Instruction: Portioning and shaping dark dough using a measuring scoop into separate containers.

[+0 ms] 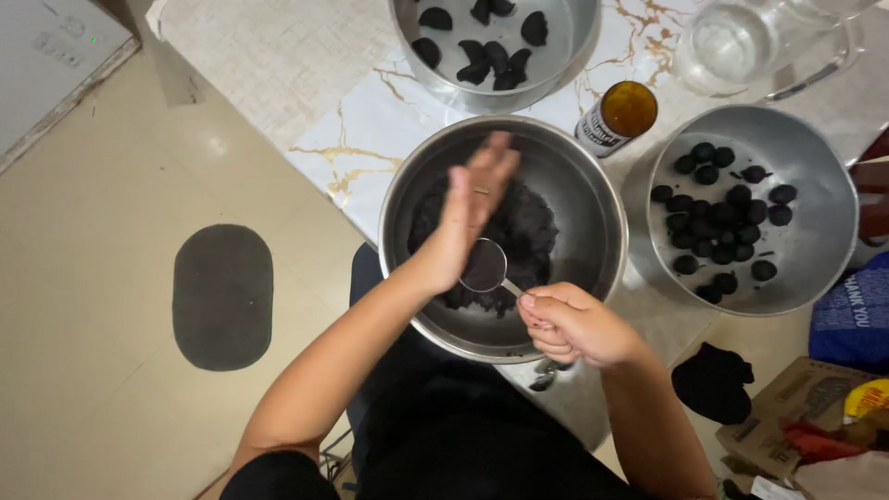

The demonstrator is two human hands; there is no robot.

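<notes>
Head view, looking down. Right hand (pixel 572 326), lower centre of frame: fingers curled tight around the handle of a small round metal scoop (pixel 484 266); the scoop's bowl holds dark material and sits over the near side of the large steel bowl (pixel 593 208) at centre. Left hand (pixel 466 215): flat, fingers straight and together, edge-on above the scoop, heel of the palm just beside the scoop's rim; contact cannot be told. It grips nothing. Inside the centre bowl, a mound of dark mixture (pixel 530 231). Right of frame: second steel bowl (pixel 824 218) with dark round balls (pixel 718 218). Top centre: third bowl (pixel 574 42) with flatter dark pieces (pixel 491 57). Between them, an amber bottle (pixel 619 116), open top, dark label with pale print. Lower right corner: brown cardboard box (pixel 787 407), red and yellow packets, blue printed bag (pixel 857 315).
</notes>
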